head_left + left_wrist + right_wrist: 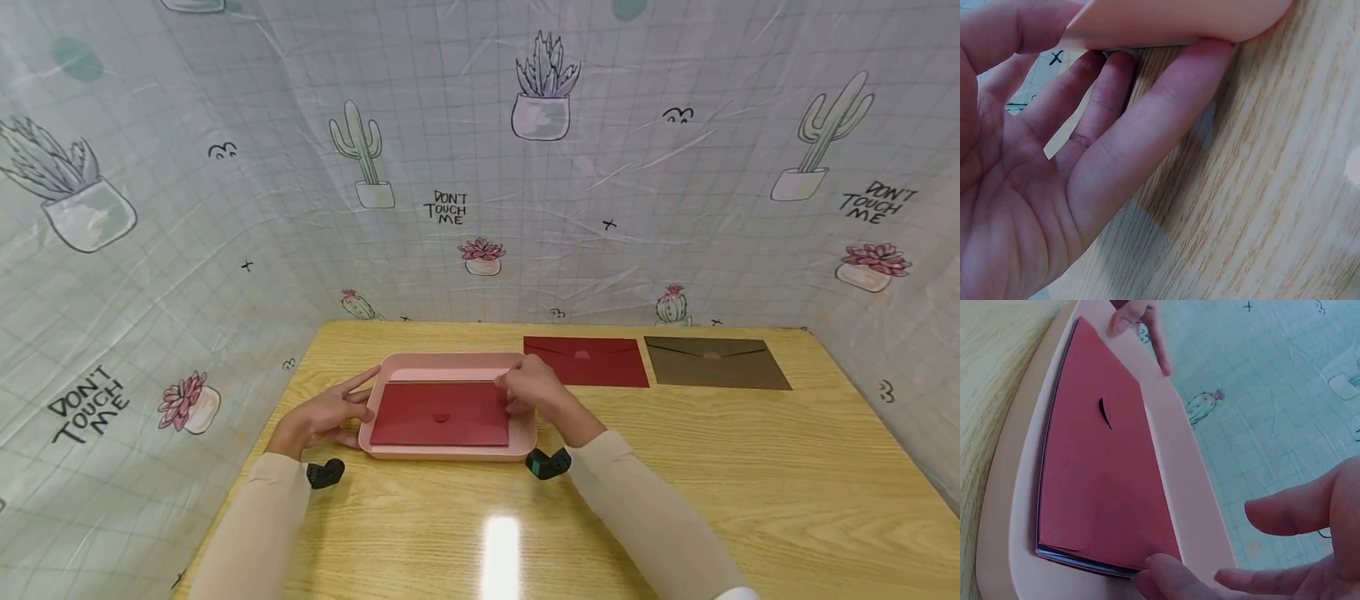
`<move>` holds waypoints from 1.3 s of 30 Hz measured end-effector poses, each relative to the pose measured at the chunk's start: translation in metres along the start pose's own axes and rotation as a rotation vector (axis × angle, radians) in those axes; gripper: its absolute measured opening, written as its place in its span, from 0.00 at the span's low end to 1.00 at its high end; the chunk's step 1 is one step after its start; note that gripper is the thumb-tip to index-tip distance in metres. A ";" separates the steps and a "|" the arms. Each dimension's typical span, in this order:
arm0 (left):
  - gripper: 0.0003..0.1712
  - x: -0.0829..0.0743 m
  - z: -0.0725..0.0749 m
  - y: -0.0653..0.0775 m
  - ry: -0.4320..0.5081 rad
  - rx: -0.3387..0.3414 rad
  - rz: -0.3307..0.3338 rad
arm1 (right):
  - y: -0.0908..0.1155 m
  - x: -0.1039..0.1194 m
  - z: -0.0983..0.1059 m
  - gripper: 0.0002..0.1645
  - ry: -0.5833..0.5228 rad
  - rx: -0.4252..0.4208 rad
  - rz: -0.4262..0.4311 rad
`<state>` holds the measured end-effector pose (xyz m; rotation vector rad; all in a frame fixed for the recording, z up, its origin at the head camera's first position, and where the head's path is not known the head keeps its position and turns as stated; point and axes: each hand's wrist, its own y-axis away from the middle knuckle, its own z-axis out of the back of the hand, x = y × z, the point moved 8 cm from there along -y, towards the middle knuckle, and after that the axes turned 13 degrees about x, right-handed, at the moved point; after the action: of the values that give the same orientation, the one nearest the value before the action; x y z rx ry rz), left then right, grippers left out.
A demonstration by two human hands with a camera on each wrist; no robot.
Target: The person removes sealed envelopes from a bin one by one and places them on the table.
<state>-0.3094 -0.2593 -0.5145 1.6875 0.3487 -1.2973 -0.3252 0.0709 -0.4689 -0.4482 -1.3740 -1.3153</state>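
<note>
Pink tray [450,362]: one, being supported on the wooden table [405,533]; it is being gripped at its left end by the left hand [326,412], fingers bent about the rim, thumb pressed low outside.
Stack within: one red envelope [442,408] is being shown uppermost; thin layers beneath cannot be counted.
Outside envelopes: two, one dark red [592,368], one brown [712,367], being supported side by side, right of the tray.
Right hand [532,387]: the stack's right end is being touched; whether it is being pinched cannot be told.
</note>
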 end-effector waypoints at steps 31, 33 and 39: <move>0.57 -0.002 0.001 -0.001 -0.020 -0.005 0.005 | 0.005 -0.002 -0.001 0.12 0.000 -0.090 0.177; 0.57 -0.002 0.001 -0.001 -0.031 -0.009 0.009 | 0.006 0.000 -0.002 0.12 -0.005 -0.092 0.189; 0.56 -0.001 0.001 -0.001 -0.047 -0.009 0.020 | 0.007 -0.002 -0.007 0.16 -0.112 -0.069 0.187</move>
<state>-0.3114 -0.2592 -0.5139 1.6465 0.3095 -1.3166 -0.3157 0.0678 -0.4698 -0.6899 -1.3465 -1.2009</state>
